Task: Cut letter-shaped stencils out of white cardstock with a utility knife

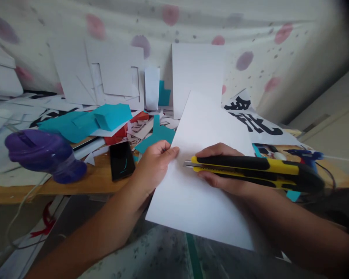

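A white sheet of card is held tilted in front of me, over the table's front edge. My left hand pinches its left edge, thumb on top and fingers partly hidden beneath. In my right hand is a black and yellow utility knife, its grip lying across my fingers. The short blade sticks out and points left toward my left thumb. Whether the blade touches the card I cannot tell.
A black phone, a purple cup and teal paper pieces lie on the wooden table. White boards lean at the back. On the right are a blue glue gun and paper with black characters.
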Demonstrator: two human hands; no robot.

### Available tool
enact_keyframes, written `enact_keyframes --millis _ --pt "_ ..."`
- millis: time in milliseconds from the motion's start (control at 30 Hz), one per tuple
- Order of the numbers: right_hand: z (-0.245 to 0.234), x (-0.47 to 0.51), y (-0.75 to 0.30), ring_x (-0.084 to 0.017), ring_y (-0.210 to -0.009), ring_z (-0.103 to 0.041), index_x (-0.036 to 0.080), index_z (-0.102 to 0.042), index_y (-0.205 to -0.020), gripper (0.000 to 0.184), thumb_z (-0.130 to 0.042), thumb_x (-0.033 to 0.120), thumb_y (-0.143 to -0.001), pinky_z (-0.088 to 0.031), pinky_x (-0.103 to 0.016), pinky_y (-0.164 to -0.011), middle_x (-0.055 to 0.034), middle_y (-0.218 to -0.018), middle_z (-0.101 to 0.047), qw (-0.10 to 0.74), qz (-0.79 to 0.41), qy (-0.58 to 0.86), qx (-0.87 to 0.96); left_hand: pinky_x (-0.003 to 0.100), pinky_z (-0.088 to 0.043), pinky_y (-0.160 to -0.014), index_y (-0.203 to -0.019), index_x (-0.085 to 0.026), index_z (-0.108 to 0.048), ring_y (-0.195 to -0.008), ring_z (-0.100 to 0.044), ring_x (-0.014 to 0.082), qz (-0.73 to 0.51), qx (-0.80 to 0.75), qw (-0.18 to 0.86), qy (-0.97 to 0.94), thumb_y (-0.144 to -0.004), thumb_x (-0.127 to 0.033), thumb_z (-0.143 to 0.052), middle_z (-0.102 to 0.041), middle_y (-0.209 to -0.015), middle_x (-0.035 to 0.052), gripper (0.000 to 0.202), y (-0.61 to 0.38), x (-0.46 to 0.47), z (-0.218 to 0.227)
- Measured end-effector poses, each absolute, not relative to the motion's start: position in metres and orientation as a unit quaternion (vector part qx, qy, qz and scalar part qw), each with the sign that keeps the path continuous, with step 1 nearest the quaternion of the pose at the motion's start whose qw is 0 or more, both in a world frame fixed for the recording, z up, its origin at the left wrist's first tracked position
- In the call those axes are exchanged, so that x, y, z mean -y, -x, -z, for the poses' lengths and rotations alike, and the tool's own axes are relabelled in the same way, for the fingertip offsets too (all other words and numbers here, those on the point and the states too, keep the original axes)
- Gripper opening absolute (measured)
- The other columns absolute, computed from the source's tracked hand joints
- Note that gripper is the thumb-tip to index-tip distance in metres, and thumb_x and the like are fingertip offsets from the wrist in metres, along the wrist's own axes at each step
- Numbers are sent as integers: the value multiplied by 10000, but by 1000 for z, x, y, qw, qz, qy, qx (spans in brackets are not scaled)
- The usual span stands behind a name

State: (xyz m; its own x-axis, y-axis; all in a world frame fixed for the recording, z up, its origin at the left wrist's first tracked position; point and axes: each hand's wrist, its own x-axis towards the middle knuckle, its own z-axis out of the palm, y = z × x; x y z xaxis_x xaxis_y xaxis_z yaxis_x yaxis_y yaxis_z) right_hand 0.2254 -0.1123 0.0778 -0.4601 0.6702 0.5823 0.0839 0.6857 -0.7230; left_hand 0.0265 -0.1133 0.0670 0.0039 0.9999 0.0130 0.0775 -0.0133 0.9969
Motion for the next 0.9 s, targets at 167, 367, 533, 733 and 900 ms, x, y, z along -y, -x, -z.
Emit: enact_keyframes --millis 167,367,533,733,900 --pt "-76 109 -225 -129 -663 -686 242 -670 -980 288 -771 192 -715 -566 -223 -592 3 -830 -730 448 -314 230 805 243 -297 -483 -605 -201 -471 -498 -398 114 -475 -524 472 -527 -755 -414 -636 -454 -548 -57 308 -27 112 -67" --pt "-74 107 -227 -122 -687 -683 238 -664 -1001 284 -757 188 -737 -564 -214 -613 3 -854 -727 422 -318 225 819 260 -310 -519 -604 -197 -499 -534 -411 126 -467 -533 455 -539 -766 -405 -618 -462 -563 -50 289 -29 112 -70" --pt "-73 105 -226 -113 -640 -662 235 -655 -1020 290 -747 202 -747 -556 -216 -590 11 -808 -709 418 -326 214 820 267 -310 -532 -589 -200 -499 -556 -423 137 -458 -544 443 -546 -772 -400 -598 -460 -561 -45 289 -30 110 -70" --pt "-68 106 -224 -109 -630 -661 241 -652 -999 279 -754 215 -741 -551 -211 -579 20 -808 -710 422 -330 226 813 256 -302 -509 -583 -201 -502 -534 -427 134 -450 -545 452 -544 -765 -390 -603 -468 -547 -45 281 -29 110 -67" --pt "-55 104 -224 -127 -694 -684 243 -647 -1027 307 -752 205 -742 -560 -224 -616 3 -864 -722 417 -335 237 811 243 -296 -482 -583 -203 -496 -508 -407 125 -450 -542 476 -526 -750 -400 -616 -453 -536 -53 285 -27 109 -56"
